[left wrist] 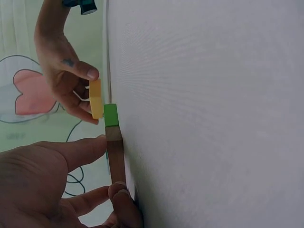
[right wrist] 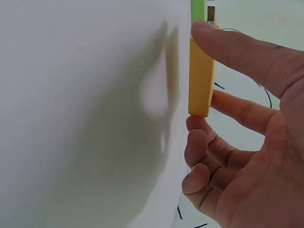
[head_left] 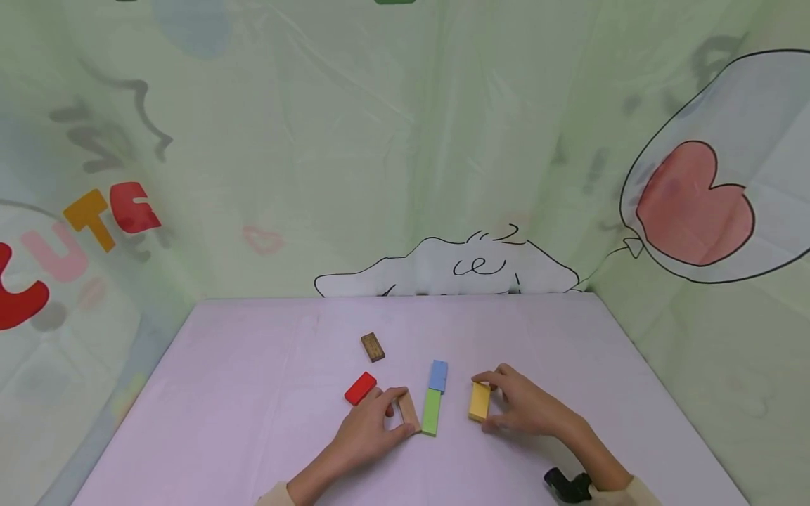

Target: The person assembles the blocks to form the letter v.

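You are, as I judge it, at the step of positioning blocks by both hands. Your left hand [head_left: 372, 429] pinches the plain wood block [head_left: 408, 412] by its two ends, between thumb and fingers. It lies at nine o'clock from the green block [head_left: 431, 413]; whether they touch, I cannot surely tell. Your right hand [head_left: 524, 402] pinches the yellow block [head_left: 479, 402] end to end, at three o'clock from the green one, and it appears raised from the cloth [head_left: 253, 422]. The next move probably calls for a level grip and a soft setting down, without pushing the neighbours.

The blue block [head_left: 438, 376] meets the green one's far end, toward twelve o'clock. The red block [head_left: 361, 388] is between nine and ten, the dark brown block [head_left: 373, 347] between ten and eleven. All are small oblongs with straight edges; the dark one looks mottled, the painted ones smooth.
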Available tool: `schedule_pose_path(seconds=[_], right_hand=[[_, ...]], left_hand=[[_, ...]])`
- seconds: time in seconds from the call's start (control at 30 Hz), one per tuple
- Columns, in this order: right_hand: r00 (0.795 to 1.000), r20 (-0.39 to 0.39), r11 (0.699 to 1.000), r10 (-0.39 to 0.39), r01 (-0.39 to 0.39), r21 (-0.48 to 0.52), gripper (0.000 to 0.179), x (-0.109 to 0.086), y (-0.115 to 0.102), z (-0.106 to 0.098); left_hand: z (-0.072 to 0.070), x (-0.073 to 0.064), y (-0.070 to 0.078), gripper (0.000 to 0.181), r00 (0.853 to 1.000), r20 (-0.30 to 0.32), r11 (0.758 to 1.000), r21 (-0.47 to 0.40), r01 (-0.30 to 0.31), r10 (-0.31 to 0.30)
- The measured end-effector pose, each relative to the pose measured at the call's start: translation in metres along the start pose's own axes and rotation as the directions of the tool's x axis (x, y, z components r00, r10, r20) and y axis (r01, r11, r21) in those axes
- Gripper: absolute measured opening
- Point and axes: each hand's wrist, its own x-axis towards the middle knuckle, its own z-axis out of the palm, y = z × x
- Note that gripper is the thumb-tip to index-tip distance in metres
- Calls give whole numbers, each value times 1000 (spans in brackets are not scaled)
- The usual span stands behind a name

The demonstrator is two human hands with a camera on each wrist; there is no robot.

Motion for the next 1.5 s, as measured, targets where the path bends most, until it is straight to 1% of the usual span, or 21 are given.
schedule_pose_path(seconds=[0.2,0.5,0.67,0.83,1.0,1.2,1.5], right_hand=[[1000,2,1000,-6,6,9,73,8,-6,-3],[999,-8,999,-39,39,3,74,25,-3,-5],[1000,-15,1000,-17,17,-4,73,33,-4,-5],[1000,-18,1000,15,-16,-12,72,41,-6,-4],[1000,-21,1000,13,-13,-25,72,47,-8,-4],[1000,-27,1000,14,-14,-23,72,53,-8,-6],[999,-32,1000,4,-5,-21,72,64,-4,-8]], left_hand=[[1,0,0,62,1000,13,1000,2,15,-15],[1,1,-1,62,999,26,1000,10,29,-30],[1,2,-2,62,999,27,1000,9,27,-28],[1,3,-1,63,998,43,999,12,44,-44],[0,3,0,63,997,50,998,15,55,-55],[-1,4,0,63,997,51,999,16,52,-53],[0,5,-1,63,998,51,999,16,43,-44]])
